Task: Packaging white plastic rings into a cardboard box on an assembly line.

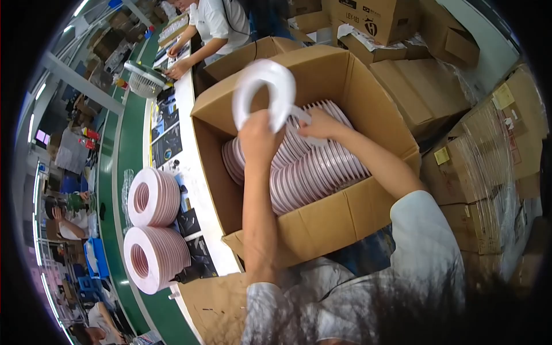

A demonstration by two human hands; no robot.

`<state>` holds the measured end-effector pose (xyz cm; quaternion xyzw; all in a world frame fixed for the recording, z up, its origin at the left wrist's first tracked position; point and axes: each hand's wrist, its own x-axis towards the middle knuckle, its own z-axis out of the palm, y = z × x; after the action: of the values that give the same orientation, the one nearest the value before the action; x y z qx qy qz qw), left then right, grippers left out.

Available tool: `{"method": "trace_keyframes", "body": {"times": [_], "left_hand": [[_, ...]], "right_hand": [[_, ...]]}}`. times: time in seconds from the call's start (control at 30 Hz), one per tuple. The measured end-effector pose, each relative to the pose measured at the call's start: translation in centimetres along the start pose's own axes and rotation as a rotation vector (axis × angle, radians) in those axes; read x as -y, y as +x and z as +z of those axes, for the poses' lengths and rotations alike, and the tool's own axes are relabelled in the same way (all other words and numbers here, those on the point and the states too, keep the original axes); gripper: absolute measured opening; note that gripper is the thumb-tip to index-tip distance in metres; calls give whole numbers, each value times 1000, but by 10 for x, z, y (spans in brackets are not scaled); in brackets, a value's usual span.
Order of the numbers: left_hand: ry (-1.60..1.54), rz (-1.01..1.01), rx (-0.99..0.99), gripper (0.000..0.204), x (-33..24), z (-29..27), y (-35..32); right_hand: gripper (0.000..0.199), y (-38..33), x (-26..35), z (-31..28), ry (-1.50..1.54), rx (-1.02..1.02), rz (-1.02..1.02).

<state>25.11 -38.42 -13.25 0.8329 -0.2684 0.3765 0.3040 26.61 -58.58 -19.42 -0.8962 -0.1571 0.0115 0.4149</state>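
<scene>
My left hand point(260, 137) is closed on a flat white ring point(284, 86), raised over the open cardboard box point(313, 233) and smeared by motion. My right hand point(321, 124) pinches a thin white curved piece point(310, 140) just beside it. This looks like part of another ring, though the hands hide most of it. Below both hands, rows of pale pinkish-white rings point(316, 175) stand on edge, packed closely inside the box.
Two stacks of similar rings, an upper one point(152, 197) and a lower one point(155, 259), lie at the left by the green conveyor belt point(135, 152). A fan point(145, 80) stands farther up. A co-worker point(221, 26) works beyond the box. Cartons point(420, 92) crowd the right.
</scene>
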Motion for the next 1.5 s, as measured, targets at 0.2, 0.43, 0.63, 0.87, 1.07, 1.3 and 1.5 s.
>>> {"method": "trace_keyframes", "body": {"times": [0.2, 0.43, 0.63, 0.87, 1.07, 1.3, 1.5], "left_hand": [[48, -86, -146, 20, -6, -6, -3], [166, 32, -70, 17, 9, -13, -2], [-34, 37, -220, 17, -11, -7, 0], [115, -440, 58, 24, 5, -9, 1], [218, -461, 365, 32, 27, 9, -19], [246, -598, 395, 36, 28, 4, -10], [136, -638, 305, 40, 32, 1, -13]], "right_hand": [[16, 1, 8, -3, 37, -121, 20], [12, 4, 9, 10, 202, -160, 59], [16, 2, 4, -2, 21, -183, -53], [23, 15, -5, -31, 235, -510, 58], [10, -7, 15, -20, -138, -580, -357], [8, -7, 16, -22, -172, -463, -333], [7, 0, 13, -12, -350, -585, -473]]}}
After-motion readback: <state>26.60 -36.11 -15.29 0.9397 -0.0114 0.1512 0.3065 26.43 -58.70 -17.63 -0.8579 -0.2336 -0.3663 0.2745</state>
